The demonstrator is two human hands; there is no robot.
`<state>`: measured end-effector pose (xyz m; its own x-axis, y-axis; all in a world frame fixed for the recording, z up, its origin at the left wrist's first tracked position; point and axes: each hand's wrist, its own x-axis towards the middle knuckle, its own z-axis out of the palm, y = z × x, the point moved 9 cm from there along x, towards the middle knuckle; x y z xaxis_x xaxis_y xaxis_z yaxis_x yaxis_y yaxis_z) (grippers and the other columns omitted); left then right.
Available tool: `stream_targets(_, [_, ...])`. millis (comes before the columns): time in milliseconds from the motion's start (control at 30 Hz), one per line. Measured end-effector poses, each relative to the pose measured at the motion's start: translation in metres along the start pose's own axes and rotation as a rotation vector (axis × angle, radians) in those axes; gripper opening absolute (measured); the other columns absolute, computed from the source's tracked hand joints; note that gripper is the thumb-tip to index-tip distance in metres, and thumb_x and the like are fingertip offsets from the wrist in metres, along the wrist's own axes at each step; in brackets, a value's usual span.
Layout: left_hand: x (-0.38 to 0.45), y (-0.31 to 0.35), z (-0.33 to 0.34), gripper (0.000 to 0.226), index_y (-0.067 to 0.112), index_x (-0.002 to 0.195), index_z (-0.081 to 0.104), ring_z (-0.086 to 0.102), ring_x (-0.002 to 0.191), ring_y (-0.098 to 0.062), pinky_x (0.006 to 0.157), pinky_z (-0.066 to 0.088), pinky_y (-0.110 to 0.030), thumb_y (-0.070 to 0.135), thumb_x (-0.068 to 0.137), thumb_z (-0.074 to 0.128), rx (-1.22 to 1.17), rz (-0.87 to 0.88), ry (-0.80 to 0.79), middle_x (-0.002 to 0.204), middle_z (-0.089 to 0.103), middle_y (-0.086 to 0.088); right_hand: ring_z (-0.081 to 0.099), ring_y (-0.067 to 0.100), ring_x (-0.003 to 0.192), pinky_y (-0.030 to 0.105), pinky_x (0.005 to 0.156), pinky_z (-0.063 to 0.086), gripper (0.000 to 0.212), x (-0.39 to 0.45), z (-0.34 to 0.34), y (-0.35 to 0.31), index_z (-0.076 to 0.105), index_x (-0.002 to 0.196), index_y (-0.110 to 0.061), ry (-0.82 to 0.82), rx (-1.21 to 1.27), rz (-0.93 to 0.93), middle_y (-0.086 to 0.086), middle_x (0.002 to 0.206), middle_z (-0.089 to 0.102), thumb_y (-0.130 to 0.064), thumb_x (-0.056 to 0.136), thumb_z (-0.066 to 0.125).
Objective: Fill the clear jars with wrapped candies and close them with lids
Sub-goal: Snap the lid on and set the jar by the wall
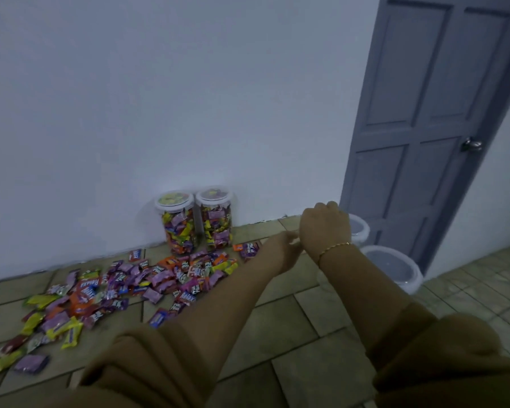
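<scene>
1. Now, wrapped candies are lying scattered across the tiled floor on the left.
2. Two filled jars are standing lidded against the white wall.
3. The left hand is blurring; its fingers can't be made out.
4. The right hand is curling knuckles-up, its grasp hidden.
5. Two clear tubs are sitting half-covered beside the grey door.

"Relaxa" reads on several candy wrappers on the floor — a red wrapper, a pink wrapper; other print is too blurred.
</scene>
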<state>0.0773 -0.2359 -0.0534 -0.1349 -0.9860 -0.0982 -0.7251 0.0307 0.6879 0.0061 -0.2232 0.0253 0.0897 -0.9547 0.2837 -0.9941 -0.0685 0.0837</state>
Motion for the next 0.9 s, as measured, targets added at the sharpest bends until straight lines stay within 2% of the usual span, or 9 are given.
stream_targets(100, [-0.007,0.001,0.008,0.043,0.015,0.137,0.048,0.049,0.125,-0.022,0.098,0.039,-0.029,0.033,0.098,0.043,-0.078,0.000,-0.001,0.140,0.050,-0.008,0.045,0.033,0.118,0.039,0.095,0.038,0.033,-0.007,0.007,0.021,0.055,0.119,-0.006,-0.058,-0.063,0.097,0.016,0.125,0.053,-0.012,0.092,0.038])
stream_targets(200, [-0.016,-0.004,0.009,0.043,0.015,0.139,0.044,0.045,0.129,-0.021,0.102,0.037,-0.028,0.027,0.098,0.047,-0.198,-0.031,-0.002,0.142,0.047,-0.006,0.057,0.027,0.106,0.034,0.077,0.039,0.028,-0.014,0.011,0.030,0.061,0.108,-0.007,-0.049,-0.032,0.098,0.012,0.111,0.063,-0.002,0.088,0.042])
stream_targets(300, [-0.021,-0.014,0.005,0.041,0.018,0.138,0.046,0.048,0.125,-0.021,0.098,0.039,-0.027,0.027,0.097,0.047,-0.286,-0.082,0.027,0.140,0.048,-0.004,0.060,0.025,0.099,0.030,0.069,0.034,0.027,-0.020,0.011,0.025,0.063,0.100,-0.006,-0.015,0.002,0.040,0.011,0.102,0.066,0.004,0.086,0.043])
stream_targets(433, [-0.031,-0.030,-0.008,0.039,0.018,0.132,0.052,0.055,0.105,-0.022,0.085,0.045,-0.029,0.035,0.098,0.042,-0.397,-0.157,0.100,0.130,0.054,-0.007,0.062,0.024,0.094,0.030,0.074,0.044,0.024,-0.024,0.016,0.001,0.063,0.099,-0.008,0.000,0.053,-0.076,0.009,0.101,0.066,0.002,0.087,0.044])
stream_targets(533, [-0.044,-0.046,-0.022,0.054,0.012,0.127,0.054,0.055,0.107,-0.025,0.083,0.049,-0.033,0.051,0.097,0.034,-0.440,-0.216,0.142,0.126,0.055,-0.009,0.064,0.023,0.081,0.028,0.066,0.047,0.012,-0.033,0.006,-0.028,0.065,0.087,-0.010,0.123,0.110,-0.192,0.007,0.087,0.067,-0.002,0.078,0.062])
stream_targets(600, [-0.056,-0.057,-0.033,0.062,0.014,0.126,0.057,0.053,0.116,-0.027,0.095,0.045,-0.039,0.060,0.094,0.031,-0.481,-0.222,0.157,0.131,0.055,-0.009,0.062,0.026,0.095,0.031,0.074,0.048,0.019,-0.046,0.006,-0.049,0.063,0.099,-0.008,0.131,0.177,-0.288,0.011,0.101,0.064,-0.006,0.080,0.061])
stream_targets(667, [-0.069,-0.071,-0.044,0.065,0.018,0.118,0.064,0.056,0.111,-0.024,0.092,0.049,-0.040,0.068,0.089,0.034,-0.555,-0.231,0.169,0.125,0.061,-0.007,0.049,0.023,0.119,0.032,0.090,0.043,0.032,-0.065,0.011,-0.075,0.054,0.121,-0.012,0.040,0.272,-0.415,0.006,0.126,0.055,-0.013,0.090,0.047])
stream_targets(767, [-0.091,-0.102,-0.063,0.075,0.019,0.110,0.068,0.063,0.104,-0.025,0.087,0.051,-0.039,0.079,0.068,0.051,-0.628,-0.299,0.197,0.110,0.069,-0.005,0.056,0.018,0.115,0.029,0.092,0.044,0.035,-0.097,-0.020,-0.107,0.061,0.121,-0.014,0.203,0.441,-0.635,0.002,0.126,0.060,-0.012,0.086,0.055])
stream_targets(900, [-0.121,-0.122,-0.090,0.043,0.016,0.097,0.070,0.066,0.090,-0.024,0.094,0.049,-0.044,0.054,0.079,0.061,-0.545,-0.283,0.248,0.099,0.072,-0.009,0.045,0.010,0.123,0.012,0.098,0.027,0.036,-0.113,-0.027,-0.125,0.058,0.127,-0.010,-0.006,0.786,-0.659,0.001,0.131,0.054,-0.015,0.091,0.056])
